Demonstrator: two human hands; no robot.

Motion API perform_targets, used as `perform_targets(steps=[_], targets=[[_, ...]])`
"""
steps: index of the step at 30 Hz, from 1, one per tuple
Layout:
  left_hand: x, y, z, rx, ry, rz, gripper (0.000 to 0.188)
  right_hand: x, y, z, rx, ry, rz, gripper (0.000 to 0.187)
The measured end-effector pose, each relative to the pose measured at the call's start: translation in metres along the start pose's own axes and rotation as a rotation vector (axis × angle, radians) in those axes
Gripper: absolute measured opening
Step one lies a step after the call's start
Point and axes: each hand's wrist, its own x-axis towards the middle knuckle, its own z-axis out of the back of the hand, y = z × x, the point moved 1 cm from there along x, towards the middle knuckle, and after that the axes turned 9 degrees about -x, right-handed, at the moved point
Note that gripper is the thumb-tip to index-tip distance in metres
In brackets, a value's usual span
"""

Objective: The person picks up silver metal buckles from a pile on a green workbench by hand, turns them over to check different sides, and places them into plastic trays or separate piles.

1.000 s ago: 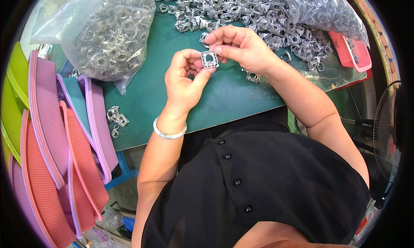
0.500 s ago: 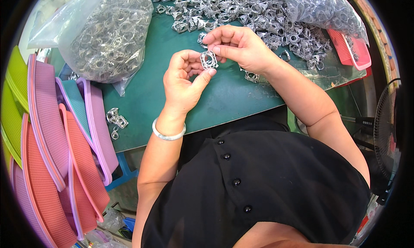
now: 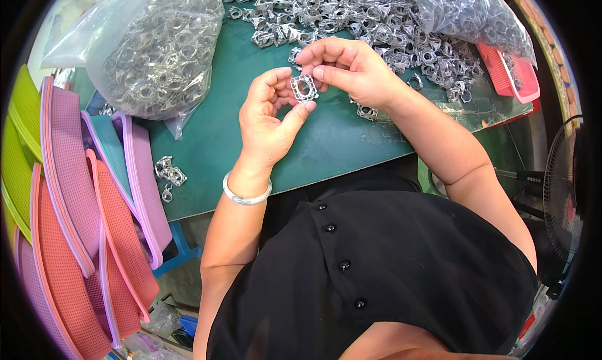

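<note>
Between my two hands, above the green tabletop [image 3: 251, 144], is a small square silver metal casting [image 3: 304, 88] with a round opening in its middle. My left hand [image 3: 268, 112] grips its lower edge between thumb and fingers. The thumb and fingertips of my right hand [image 3: 354, 72] pinch at its upper right side. Below my right hand lies another silver casting [image 3: 367, 112], and one more [image 3: 294, 56] sits just behind the fingers. A large pile of silver castings [image 3: 351, 15] covers the back of the table.
A clear plastic bag full of castings [image 3: 157, 59] stands back left; another bag [image 3: 480, 15] lies back right beside a pink basket [image 3: 511, 75]. Several loose castings [image 3: 169, 172] rest near the left edge. Stacked colourful plastic baskets [image 3: 69, 222] fill the left; a black fan [image 3: 561, 184] stands right.
The casting has tilted slightly in my fingers. Both hands have barely shifted, and the things around them stay where they were.
</note>
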Motion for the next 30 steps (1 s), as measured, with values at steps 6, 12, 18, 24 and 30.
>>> perform_targets(steps=[6, 12, 18, 24, 30], targets=[[-0.0018, 0.003, 0.0045, 0.032, 0.032, -0.003, 0.043, -0.0006, -0.0007, 0.0006, 0.039, 0.032, 0.019, 0.023], [-0.0019, 0.0031, 0.0047, 0.024, 0.027, 0.02, 0.042, -0.001, -0.0014, 0.0009, 0.044, 0.043, 0.036, 0.024], [-0.0023, 0.0058, 0.0068, 0.009, 0.016, 0.014, 0.042, -0.0017, -0.0007, 0.0013, 0.045, 0.07, 0.017, 0.024], [-0.0006, 0.004, 0.0042, -0.016, -0.02, -0.023, 0.038, -0.0016, -0.0045, 0.0006, 0.007, 0.106, 0.003, 0.025], [-0.0007, 0.003, 0.0048, -0.015, -0.022, -0.015, 0.037, -0.0007, -0.005, 0.0011, -0.047, 0.144, -0.006, 0.024]])
